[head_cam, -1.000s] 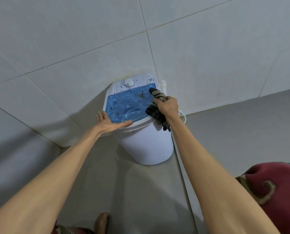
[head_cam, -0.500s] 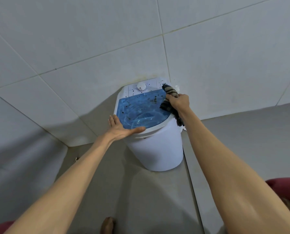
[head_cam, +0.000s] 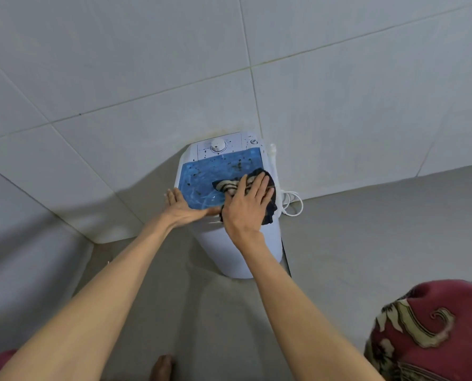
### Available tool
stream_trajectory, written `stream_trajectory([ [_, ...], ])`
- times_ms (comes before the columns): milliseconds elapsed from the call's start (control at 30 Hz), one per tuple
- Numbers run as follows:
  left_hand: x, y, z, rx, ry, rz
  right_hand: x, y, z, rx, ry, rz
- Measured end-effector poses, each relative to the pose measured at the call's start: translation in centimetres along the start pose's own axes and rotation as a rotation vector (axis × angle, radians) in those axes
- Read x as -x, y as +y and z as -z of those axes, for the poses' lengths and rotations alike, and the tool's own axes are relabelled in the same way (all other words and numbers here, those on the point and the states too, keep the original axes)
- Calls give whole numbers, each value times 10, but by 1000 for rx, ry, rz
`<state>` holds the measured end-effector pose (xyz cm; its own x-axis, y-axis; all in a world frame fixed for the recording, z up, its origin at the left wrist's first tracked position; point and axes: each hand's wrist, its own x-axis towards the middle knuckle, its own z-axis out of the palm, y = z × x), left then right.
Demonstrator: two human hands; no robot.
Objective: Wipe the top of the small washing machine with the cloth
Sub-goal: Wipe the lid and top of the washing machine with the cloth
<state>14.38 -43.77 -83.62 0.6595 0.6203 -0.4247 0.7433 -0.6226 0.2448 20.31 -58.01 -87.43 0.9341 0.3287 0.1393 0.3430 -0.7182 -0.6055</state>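
A tiled wall (head_cam: 119, 78) fills the far side, meeting a grey floor (head_cam: 201, 312). The small white washer (head_cam: 245, 251) stands against the wall; its blue see-through lid (head_cam: 204, 177) is speckled with dark spots, and what lies inside cannot be told. A red patterned cushion (head_cam: 432, 334) sits near right. A white cord (head_cam: 294, 204) coils at the washer's right. The dark striped cloth (head_cam: 269, 204) lies on the lid's right part under the right hand (head_cam: 245, 207), fingers (head_cam: 259, 185) spread flat, pressing it. The left hand (head_cam: 185, 210) rests flat on the lid's near left edge, fingers straight and together.
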Motion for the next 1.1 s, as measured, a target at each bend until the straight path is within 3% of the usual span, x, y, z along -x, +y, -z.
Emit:
stream_trajectory([
  [300,9,4,1,16,-1,-14,-37,-1,11,57,-127,204],
  [433,9,1,-1,83,33,-41,-61,-4,12,91,-182,188],
  [767,8,0,-1,91,13,-42,-36,-2,10,141,-56,31],
  [1100,4,-6,-1,129,-8,-53,-98,5,12,242,-141,92],
])
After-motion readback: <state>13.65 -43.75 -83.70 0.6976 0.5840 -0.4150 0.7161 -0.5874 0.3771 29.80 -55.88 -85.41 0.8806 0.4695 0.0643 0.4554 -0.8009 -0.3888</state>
